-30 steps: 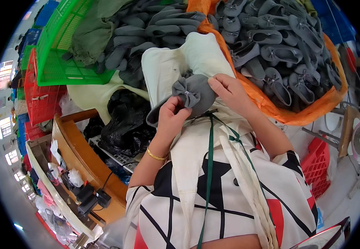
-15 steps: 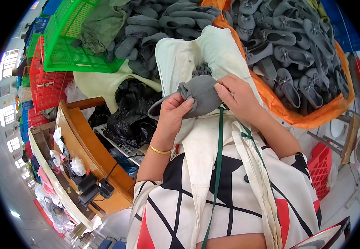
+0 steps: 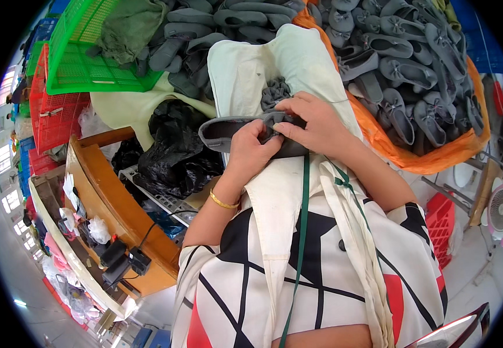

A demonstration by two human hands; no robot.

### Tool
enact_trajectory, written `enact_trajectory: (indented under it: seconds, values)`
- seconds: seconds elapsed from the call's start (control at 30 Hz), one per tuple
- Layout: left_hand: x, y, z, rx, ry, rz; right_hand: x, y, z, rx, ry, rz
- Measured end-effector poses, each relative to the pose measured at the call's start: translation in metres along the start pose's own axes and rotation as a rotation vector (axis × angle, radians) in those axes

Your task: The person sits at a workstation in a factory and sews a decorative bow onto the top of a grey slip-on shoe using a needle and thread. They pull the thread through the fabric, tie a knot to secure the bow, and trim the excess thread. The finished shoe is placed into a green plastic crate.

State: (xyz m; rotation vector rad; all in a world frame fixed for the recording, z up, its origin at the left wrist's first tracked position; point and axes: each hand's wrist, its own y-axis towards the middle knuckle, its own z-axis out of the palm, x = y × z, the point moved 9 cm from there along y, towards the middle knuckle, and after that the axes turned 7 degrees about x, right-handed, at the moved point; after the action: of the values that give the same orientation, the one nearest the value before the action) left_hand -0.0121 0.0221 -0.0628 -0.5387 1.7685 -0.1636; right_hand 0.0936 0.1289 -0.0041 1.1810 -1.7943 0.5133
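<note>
A grey fabric flat shoe (image 3: 219, 134) lies crosswise over my lap, gripped from both sides. My left hand (image 3: 250, 146) is closed on its near side, with thumb and forefinger pinched at the upper edge. Across from it, my right hand (image 3: 314, 124) has its fingers bent over the shoe's other end. Both thumbs meet near the middle of the shoe; whatever small part lies between them is hidden. Just beyond the hands, a little heap of gathered dark grey fabric pieces (image 3: 276, 94) rests on the pale cloth (image 3: 237, 66) covering my lap.
Grey shoes with bows fill an orange-lined container (image 3: 425, 165) at the right. More grey shoes (image 3: 190, 32) lie ahead, beside a green crate (image 3: 98, 81). Left are a red crate (image 3: 54, 116), black plastic bags (image 3: 173, 151) and a wooden drawer table (image 3: 118, 203). A fan (image 3: 502, 210) stands far right.
The shoe has been turned so its opening shows instead of its smooth grey underside. My right hand has moved left, closer to my left hand. The view has shifted slightly.
</note>
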Motion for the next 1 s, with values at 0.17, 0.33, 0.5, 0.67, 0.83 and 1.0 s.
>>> enact_trajectory:
  seconds: [0.17,0.33,0.5,0.67,0.83,1.0]
  values:
    - [-0.019,-0.001,-0.001,-0.039,0.155,0.153,-0.038,-0.003,0.021,0.033,0.301,0.154]
    - [-0.018,-0.003,-0.005,-0.023,0.187,0.167,-0.040,-0.003,0.027,0.033,0.345,0.145]
    - [-0.034,-0.001,-0.005,-0.018,0.235,0.221,-0.038,-0.006,0.023,-0.022,0.296,0.137]
    - [-0.024,0.000,-0.012,-0.057,0.125,0.258,-0.028,0.000,0.007,-0.151,0.165,0.008]
    - [-0.039,0.019,-0.006,-0.049,0.052,0.275,-0.069,-0.020,0.002,0.119,0.318,0.378]
    - [-0.148,0.027,0.025,-0.012,0.605,0.745,-0.094,-0.050,-0.025,-0.016,0.756,0.463]
